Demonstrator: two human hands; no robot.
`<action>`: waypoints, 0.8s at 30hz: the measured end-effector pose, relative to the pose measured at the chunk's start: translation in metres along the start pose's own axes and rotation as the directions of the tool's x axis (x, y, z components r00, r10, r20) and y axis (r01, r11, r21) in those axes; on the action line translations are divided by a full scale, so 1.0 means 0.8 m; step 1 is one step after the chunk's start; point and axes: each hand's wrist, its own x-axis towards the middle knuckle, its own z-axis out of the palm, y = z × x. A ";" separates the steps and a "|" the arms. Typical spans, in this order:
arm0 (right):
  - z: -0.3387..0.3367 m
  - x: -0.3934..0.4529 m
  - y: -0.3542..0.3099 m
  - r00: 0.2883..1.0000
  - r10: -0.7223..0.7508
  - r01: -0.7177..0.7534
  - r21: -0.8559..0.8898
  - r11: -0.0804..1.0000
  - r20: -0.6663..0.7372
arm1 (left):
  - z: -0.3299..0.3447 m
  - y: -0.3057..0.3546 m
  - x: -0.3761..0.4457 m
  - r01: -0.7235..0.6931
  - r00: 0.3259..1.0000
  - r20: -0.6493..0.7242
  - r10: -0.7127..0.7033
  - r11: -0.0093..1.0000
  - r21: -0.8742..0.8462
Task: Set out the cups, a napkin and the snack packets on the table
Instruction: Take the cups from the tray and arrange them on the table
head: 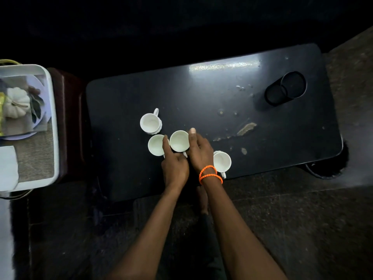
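Observation:
Several white cups stand on the dark low table (212, 91). One cup (150, 123) is farthest back on the left, another (155, 145) sits just in front of it, and a cup (222, 163) stands near the front edge on the right. Both hands enclose the middle cup (179, 140): my left hand (174, 165) touches its left side and handle, my right hand (199, 151), with orange bands on the wrist, presses its right side. A white napkin (8, 166) and a yellow packet (2, 110), mostly cut off, lie in the tray at the left.
A white tray (52, 126) with a woven mat and a printed plate rests on a brown stool at the left. A black cylindrical holder (285, 90) lies at the table's back right. Worn patches mark the tabletop's middle. A bare foot shows below the table's front edge.

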 end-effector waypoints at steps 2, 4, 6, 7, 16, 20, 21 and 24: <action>-0.001 -0.003 0.000 1.000 0.017 -0.017 0.034 0.999 -0.010 | 0.002 0.000 -0.005 -0.021 1.000 -0.006 0.021 1.000 -0.008; -0.002 -0.006 -0.002 1.000 0.028 -0.027 0.052 0.998 -0.014 | 0.006 0.001 -0.009 -0.040 0.999 -0.021 0.040 0.999 -0.006; -0.005 -0.012 0.000 0.998 0.054 -0.052 0.087 0.995 -0.019 | 0.008 -0.004 -0.014 -0.037 0.999 -0.027 0.037 0.999 0.009; -0.007 -0.016 0.005 0.997 0.069 -0.067 0.107 0.992 -0.019 | 0.008 -0.009 -0.018 -0.041 0.999 -0.030 0.041 0.999 0.016; -0.018 -0.078 0.072 0.993 0.113 -0.099 0.265 0.959 -0.040 | 0.005 -0.074 -0.059 -0.095 0.995 0.047 0.091 0.990 0.105; -0.013 -0.099 0.088 0.993 0.115 -0.108 0.198 0.974 -0.024 | -0.005 -0.085 -0.073 -0.083 0.996 0.035 0.079 0.989 0.126; -0.011 -0.102 0.087 0.994 0.108 -0.104 0.188 0.977 -0.014 | -0.008 -0.086 -0.074 -0.077 0.997 0.025 0.074 0.989 0.130; -0.005 -0.106 0.079 0.996 0.092 -0.090 0.185 0.979 -0.002 | -0.018 -0.083 -0.074 -0.057 0.998 0.009 0.057 0.987 0.152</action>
